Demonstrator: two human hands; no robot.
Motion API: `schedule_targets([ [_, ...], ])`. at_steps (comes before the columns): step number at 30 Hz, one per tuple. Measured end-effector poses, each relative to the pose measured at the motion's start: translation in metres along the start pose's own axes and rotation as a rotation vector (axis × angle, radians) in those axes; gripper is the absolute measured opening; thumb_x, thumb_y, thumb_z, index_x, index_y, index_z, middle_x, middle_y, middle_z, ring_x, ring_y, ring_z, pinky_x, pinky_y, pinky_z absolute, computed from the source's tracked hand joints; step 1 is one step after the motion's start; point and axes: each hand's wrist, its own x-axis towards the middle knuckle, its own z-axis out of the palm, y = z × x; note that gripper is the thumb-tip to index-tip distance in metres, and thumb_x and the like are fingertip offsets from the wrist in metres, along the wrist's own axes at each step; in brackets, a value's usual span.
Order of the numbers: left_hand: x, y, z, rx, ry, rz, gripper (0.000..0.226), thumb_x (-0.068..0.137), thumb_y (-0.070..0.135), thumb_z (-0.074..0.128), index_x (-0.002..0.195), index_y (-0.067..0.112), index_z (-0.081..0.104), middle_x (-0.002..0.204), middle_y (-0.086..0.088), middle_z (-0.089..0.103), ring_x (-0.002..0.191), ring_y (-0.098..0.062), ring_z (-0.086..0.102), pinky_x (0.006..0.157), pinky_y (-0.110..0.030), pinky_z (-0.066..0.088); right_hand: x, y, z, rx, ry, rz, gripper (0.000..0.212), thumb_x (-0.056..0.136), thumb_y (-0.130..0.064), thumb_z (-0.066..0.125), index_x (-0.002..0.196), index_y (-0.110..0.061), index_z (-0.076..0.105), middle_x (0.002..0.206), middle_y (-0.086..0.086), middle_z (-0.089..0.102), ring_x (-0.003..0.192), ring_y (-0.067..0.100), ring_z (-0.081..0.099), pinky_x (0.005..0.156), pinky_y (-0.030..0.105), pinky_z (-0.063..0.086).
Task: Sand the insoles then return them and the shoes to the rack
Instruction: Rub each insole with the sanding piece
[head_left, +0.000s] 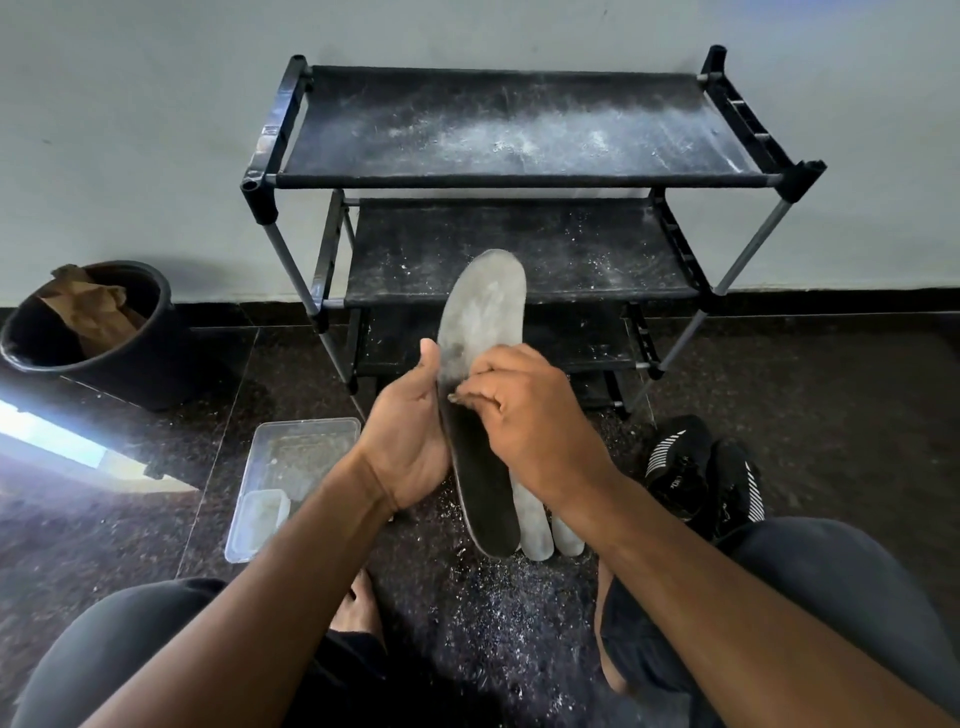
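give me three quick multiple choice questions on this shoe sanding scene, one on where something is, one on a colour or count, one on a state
1. Where do the shoes lie?
A. on the rack's top shelf
B. on the floor by the person's right knee
C. in the bucket

2. What colour is the bucket?
A. black
B. red
C. white

3. What state is the insole in the hands in?
A. untouched, all black
B. snapped in two
C. pale and worn at the toe end, still black at the heel end

Answers:
1 B, the shoes sit on the dark floor at right, and the rack shelves hold only dust.
2 A, its wall and rim are black.
3 C, the left hand holds it while the right hand rubs mid-length.
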Motion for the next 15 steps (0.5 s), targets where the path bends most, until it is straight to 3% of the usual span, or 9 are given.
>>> schedule_targets([
  [2,0.000,0.003,-0.002,0.007,-0.008,-0.002,0.070,0.111,0.054,0.023,0.151,0.001,0.046,0.150,-0.025,0.054,0.137,-0.032,0.056,0.111,-0.041,0.050,-0.003,-0.005,0.001,0.056,-0.038,0.005,0.007,0.087,-0.004,0.072,0.083,-0.005,0.078,0.083,0.000,0.064,0.085,0.007,0.049,0.082,0.015,0.044],
  [7,-0.004,-0.002,0.003,0.033,-0.028,-0.018,0.067,0.111,0.053,0.024,0.147,0.004,0.052,0.135,-0.019,0.066,0.121,-0.027,0.068,0.101,-0.040,0.058,0.002,0.004,0.002,-0.016,0.042,0.036,0.008,0.088,-0.002,0.071,0.084,-0.004,0.077,0.084,0.000,0.064,0.086,0.016,0.056,0.076,0.028,0.051],
  [12,-0.004,0.007,0.001,0.031,-0.030,0.015,0.071,0.111,0.054,0.022,0.152,0.001,0.044,0.149,-0.023,0.055,0.137,-0.030,0.057,0.112,-0.039,0.048,-0.001,-0.006,0.003,0.083,-0.019,0.063,0.005,0.086,-0.006,0.074,0.087,-0.007,0.078,0.084,-0.003,0.064,0.084,0.011,0.055,0.083,0.016,0.046],
  [15,-0.005,0.008,0.001,0.031,-0.029,0.033,0.068,0.111,0.052,0.021,0.148,0.002,0.049,0.142,-0.020,0.062,0.128,-0.027,0.065,0.104,-0.038,0.056,0.001,0.000,0.000,-0.008,-0.008,0.071,0.007,0.088,-0.004,0.072,0.087,-0.007,0.078,0.083,-0.003,0.063,0.083,0.013,0.053,0.076,0.022,0.049],
])
